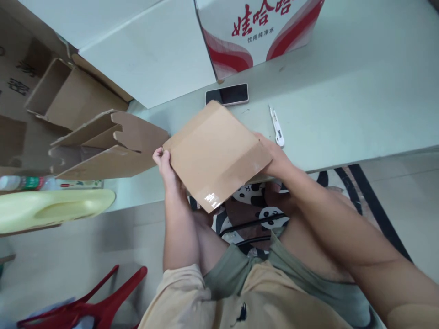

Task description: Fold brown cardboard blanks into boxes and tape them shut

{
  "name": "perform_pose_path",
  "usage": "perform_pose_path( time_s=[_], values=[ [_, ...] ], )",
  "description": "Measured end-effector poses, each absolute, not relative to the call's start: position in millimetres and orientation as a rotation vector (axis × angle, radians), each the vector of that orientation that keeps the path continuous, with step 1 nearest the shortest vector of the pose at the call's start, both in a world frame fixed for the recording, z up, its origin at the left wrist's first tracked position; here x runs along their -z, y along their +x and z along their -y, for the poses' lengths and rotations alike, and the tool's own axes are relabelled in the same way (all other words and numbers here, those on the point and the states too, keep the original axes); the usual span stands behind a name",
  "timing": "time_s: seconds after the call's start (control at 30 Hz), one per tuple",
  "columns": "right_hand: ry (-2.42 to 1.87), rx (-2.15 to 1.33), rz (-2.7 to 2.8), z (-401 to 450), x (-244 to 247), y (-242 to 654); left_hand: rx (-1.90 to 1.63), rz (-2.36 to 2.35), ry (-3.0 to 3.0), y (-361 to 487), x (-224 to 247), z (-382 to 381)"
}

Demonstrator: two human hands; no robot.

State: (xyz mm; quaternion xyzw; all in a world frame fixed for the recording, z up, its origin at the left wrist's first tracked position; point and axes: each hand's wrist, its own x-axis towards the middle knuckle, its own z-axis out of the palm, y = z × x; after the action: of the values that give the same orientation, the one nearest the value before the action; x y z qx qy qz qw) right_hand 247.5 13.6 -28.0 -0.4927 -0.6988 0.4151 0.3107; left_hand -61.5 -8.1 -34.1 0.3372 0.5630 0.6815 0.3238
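Note:
A brown cardboard box (214, 155), tilted and with a shiny strip of clear tape at its near corner, is between my two hands above the table's front edge. At its left corner, my left hand (165, 165) grips the edge, thumb on the near face and fingers curled behind. My right hand (274, 154) holds the right corner, its fingers mostly hidden behind the cardboard. Just beyond the box lies a dark-screened phone (227, 94). A white utility knife (276, 125) rests on the table beyond my right hand.
An open cardboard box (109, 141) stands left, near a plastic bottle (30, 183) and a pale yellow plastic object (58, 208). White boxes, one a red-and-white carton (259, 36), line the back of the pale table (360, 91). A red chair (103, 301) is on the floor.

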Motion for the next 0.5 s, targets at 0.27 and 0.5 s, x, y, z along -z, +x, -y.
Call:
perform_pose_path(
  time_s=[0.27, 0.5],
  values=[
    [-1.363, -0.839, 1.37, -21, 42, 234, -1.747, -1.302, 1.193, -33, 31, 16],
    [-1.322, -0.884, 1.25, -18, 39, 226, -1.678, -1.734, 1.47, -32, 24, 31]
  ],
)
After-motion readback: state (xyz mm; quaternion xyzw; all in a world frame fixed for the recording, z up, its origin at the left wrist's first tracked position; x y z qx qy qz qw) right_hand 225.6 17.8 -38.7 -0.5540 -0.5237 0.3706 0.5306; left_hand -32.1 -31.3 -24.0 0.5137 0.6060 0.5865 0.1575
